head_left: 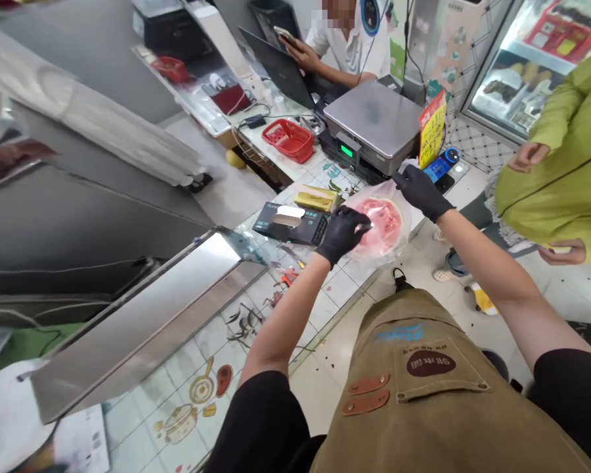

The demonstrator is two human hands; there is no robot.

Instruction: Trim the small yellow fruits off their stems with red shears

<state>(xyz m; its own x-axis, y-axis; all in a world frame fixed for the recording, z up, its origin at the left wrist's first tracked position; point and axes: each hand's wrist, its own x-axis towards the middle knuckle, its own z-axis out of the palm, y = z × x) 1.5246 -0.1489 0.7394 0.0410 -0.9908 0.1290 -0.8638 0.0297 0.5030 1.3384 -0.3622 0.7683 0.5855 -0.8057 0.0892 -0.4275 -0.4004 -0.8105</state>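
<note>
A cut watermelon [388, 226], red flesh up, lies in a thin clear plastic bag [398, 253] at the counter's edge. My left hand [343, 233], in a black glove, is closed on the bag at the left side of the melon, its fingers curled over the rim. At the far right corner of the bag, my right hand [420, 190], gloved in black too, pinches the plastic. Just left of my left hand stands a black glove box [290, 223] with a white opening on top, and a yellow packet [316, 199] lies behind it.
Beyond the bag stand a weighing scale [374, 118] and a red and yellow price sign [432, 131]. A red basket [289, 140] sits to its left. One person with a phone sits behind the laptop [278, 66]; another in a green top [561, 171] stands at right.
</note>
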